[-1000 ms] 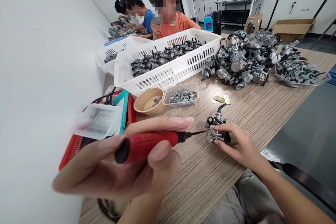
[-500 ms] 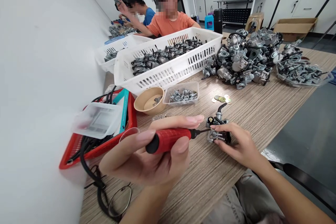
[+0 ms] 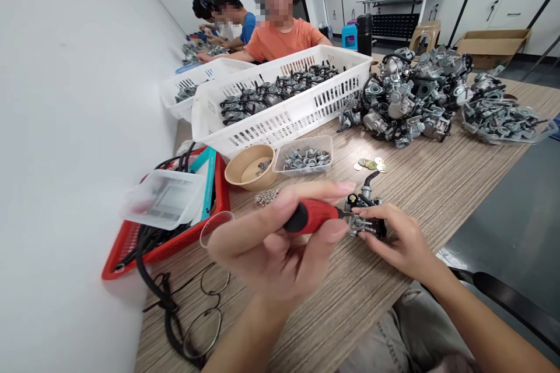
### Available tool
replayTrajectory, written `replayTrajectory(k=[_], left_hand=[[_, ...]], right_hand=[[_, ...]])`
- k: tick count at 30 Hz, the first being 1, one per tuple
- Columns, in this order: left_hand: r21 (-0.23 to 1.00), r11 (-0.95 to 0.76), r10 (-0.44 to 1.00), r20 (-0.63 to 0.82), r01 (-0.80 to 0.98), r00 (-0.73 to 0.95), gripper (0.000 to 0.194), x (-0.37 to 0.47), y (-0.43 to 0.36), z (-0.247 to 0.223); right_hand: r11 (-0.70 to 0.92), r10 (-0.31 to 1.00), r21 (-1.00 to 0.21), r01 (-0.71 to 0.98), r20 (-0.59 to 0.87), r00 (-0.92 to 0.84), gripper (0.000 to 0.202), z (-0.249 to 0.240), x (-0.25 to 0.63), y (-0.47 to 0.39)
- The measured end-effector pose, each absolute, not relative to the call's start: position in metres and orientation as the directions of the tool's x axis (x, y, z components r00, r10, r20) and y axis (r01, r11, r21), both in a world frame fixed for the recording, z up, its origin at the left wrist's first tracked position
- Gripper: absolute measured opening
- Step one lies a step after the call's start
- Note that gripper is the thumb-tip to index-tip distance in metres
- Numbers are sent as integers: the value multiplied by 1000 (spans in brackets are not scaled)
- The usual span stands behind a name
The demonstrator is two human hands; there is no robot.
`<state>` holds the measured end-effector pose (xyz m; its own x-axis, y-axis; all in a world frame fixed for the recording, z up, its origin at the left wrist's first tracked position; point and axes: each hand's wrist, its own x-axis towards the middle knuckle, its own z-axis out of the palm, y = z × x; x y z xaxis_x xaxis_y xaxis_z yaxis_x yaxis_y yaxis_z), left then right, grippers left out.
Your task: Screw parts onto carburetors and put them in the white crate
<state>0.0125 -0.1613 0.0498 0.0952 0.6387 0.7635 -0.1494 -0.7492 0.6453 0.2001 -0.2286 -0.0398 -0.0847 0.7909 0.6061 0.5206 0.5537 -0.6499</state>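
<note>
Carburetor: I have the carburetor on the table, right of the middle, its black tube pointing to the far side.
Right hand: my right hand comes from the right, its fingers narrowed on the carburetor and holding it.
Left hand: my left hand has its fingers closed around a red screwdriver.
Screwdriver tip: at the carburetor's left side; from here I cannot tell whether it sits in a screw.
Just beyond: a few metal discs lie loose.
Far left of the carburetor: a clear tub of metal parts stands beside a beige bowl.
Farther: a white basket holds rows of carburetors; to its right I see a heap of carburetors.
Near left: a red basket carries black cables, with glasses on the table nearer me.
Far side: a person in an orange shirt sits behind the white basket.
</note>
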Motion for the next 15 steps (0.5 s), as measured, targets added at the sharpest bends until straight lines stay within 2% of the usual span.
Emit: replayTrajectory(k=[2,3,6,8,11,15], left_hand=[[509,-840,499,861,-187,97,51,17,-163,60],[488,-851,476,873,-195,103,49,18,-165,64],[584,-786,552,810,-203,198,32,19,-173,74],[664,-709,611,746,-237,264,29,21,-180,74],[711,-615,686,696,-341,213,27,30,-188,69],[705,-492,742,647,-511,178,31,45,-188,66]], right_hand=[[555,789,-650,519,609,-80,28,-40,200,-229],[556,787,-649,520,612,-79,28,-40,200,-229],[559,781,-637,530,619,-80,28,-40,200,-228],[557,781,-630,541,619,-83,27,-40,199,-229],[552,781,-622,555,619,-83,26,-42,199,-229],[563,771,-609,558,631,-89,23,-44,199,-227]])
